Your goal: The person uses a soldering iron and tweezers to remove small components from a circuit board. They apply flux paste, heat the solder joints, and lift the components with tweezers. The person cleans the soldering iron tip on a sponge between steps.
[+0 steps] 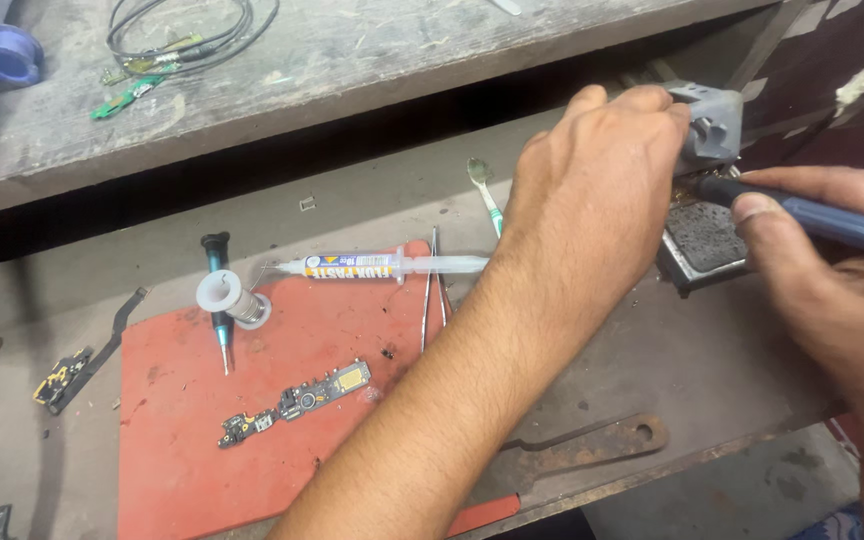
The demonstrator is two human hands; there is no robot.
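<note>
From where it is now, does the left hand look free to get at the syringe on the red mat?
Probably yes. The left hand rests on the grey stand holding nothing visible, and the syringe lies uncovered beside its forearm; only tweezers lie near.

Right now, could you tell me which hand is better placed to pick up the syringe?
Probably the left hand: its forearm crosses beside the syringe, while the right hand grips the blue soldering iron farther away.

Mat [182,440] on bench; circuit strip [297,402] lies on it, solder spool [232,297] and screwdriver [219,300] behind that. Syringe [382,266] crosses mat's far edge, tweezers [436,285] just right. Left hand [592,190] reaches over stand [707,135] at right; right hand [832,290] holds soldering iron [822,220] beside it.
</note>
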